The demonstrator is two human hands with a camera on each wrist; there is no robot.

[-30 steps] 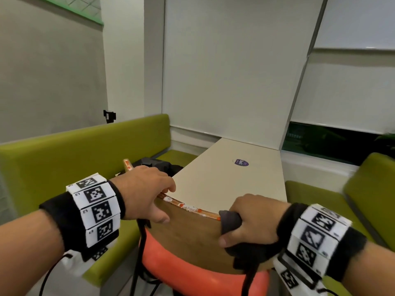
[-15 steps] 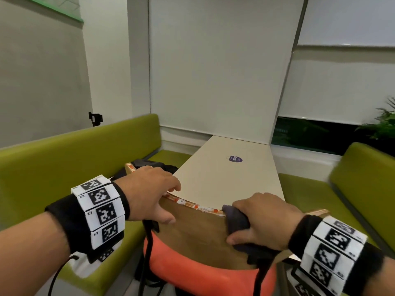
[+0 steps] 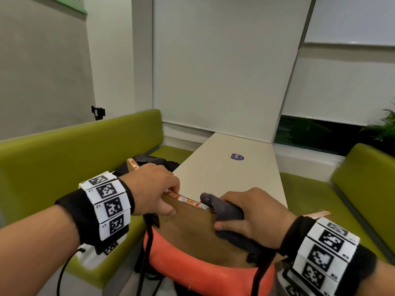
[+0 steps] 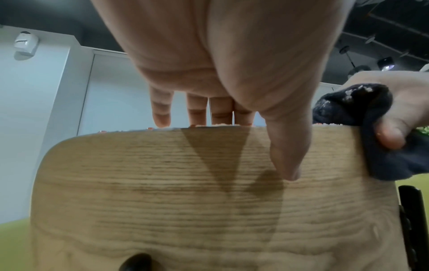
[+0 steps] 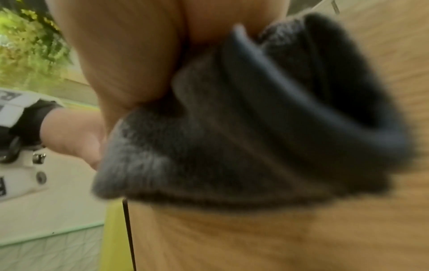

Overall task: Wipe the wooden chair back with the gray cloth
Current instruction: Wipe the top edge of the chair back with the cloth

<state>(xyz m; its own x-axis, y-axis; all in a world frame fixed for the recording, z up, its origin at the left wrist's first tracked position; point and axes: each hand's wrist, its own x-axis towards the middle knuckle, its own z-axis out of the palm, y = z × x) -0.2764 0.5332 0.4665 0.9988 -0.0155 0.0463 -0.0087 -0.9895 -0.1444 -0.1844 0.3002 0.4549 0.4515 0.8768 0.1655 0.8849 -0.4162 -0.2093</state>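
The wooden chair back (image 3: 192, 227) curves in front of me above an orange seat (image 3: 205, 274). My left hand (image 3: 156, 191) grips its top edge near the left corner, fingers over the far side and thumb on the near face (image 4: 287, 157). My right hand (image 3: 254, 216) holds the bunched gray cloth (image 3: 226, 210) folded over the top edge, right of the middle. The thumb presses the cloth against the near wood face (image 4: 390, 135). In the right wrist view the gray cloth (image 5: 255, 132) lies blurred against the chair back (image 5: 255, 242).
A beige table (image 3: 230, 174) with a purple sticker (image 3: 236, 156) stands just beyond the chair. Green bench seats (image 3: 70, 154) run along the left and right (image 3: 363, 182). A black bag (image 3: 149, 162) lies on the left bench. Black straps (image 3: 147, 248) hang beside the chair.
My right hand has slid the cloth leftward along the top edge, toward the left hand. The left hand has kept its grip on the edge.
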